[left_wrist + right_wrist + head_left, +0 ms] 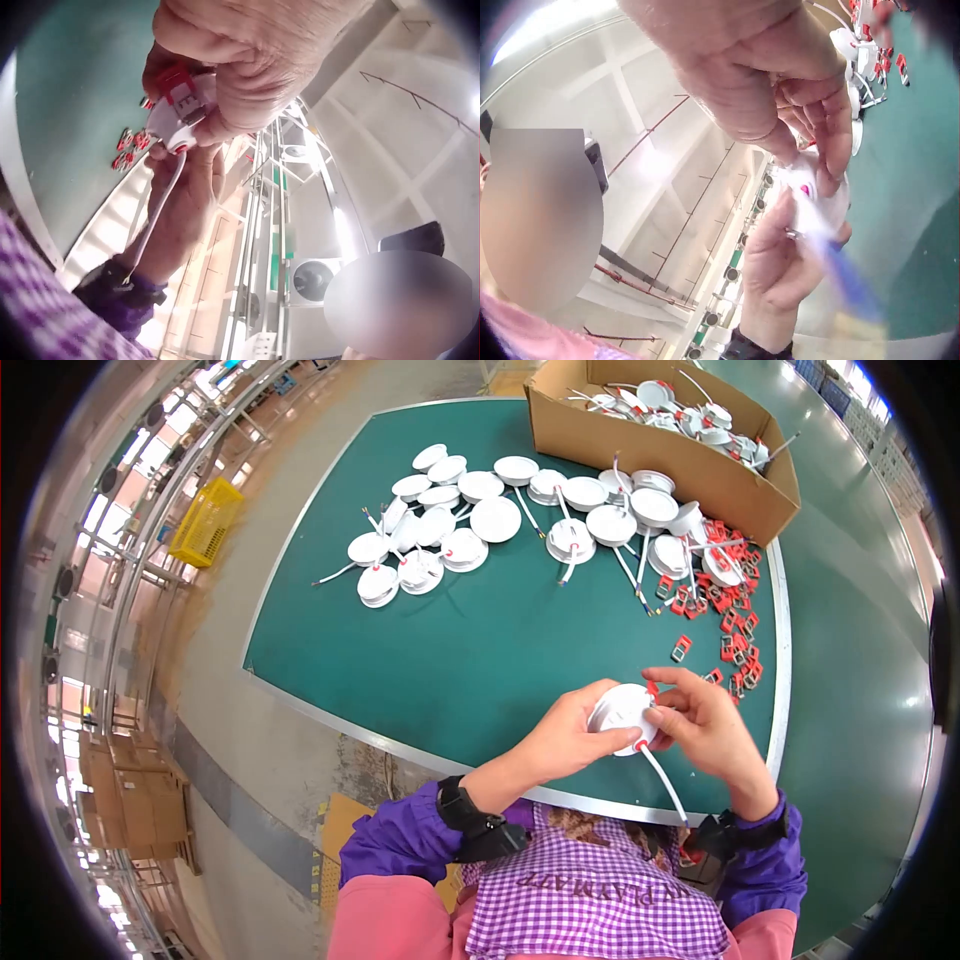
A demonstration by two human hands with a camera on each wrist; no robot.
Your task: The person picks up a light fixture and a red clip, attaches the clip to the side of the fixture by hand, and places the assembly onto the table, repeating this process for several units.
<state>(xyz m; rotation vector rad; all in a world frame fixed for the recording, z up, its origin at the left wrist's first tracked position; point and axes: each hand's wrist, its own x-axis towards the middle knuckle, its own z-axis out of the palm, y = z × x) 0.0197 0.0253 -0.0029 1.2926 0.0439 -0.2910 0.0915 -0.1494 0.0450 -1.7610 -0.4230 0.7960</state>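
Observation:
A round white lamp piece with a white cable is held over the table's near edge. My left hand grips its left side, thumb across the face. At its right rim, my right hand pinches with thumb and fingers, a bit of red showing at the fingers. In the left wrist view a red clip with a metal part sits against the white piece. The right wrist view shows both hands on the white piece, its cable blurred in front.
Many white round pieces lie across the back of the green table. Red clips are heaped along the right side. A cardboard box of white pieces stands at the back right. A yellow crate is beyond the table.

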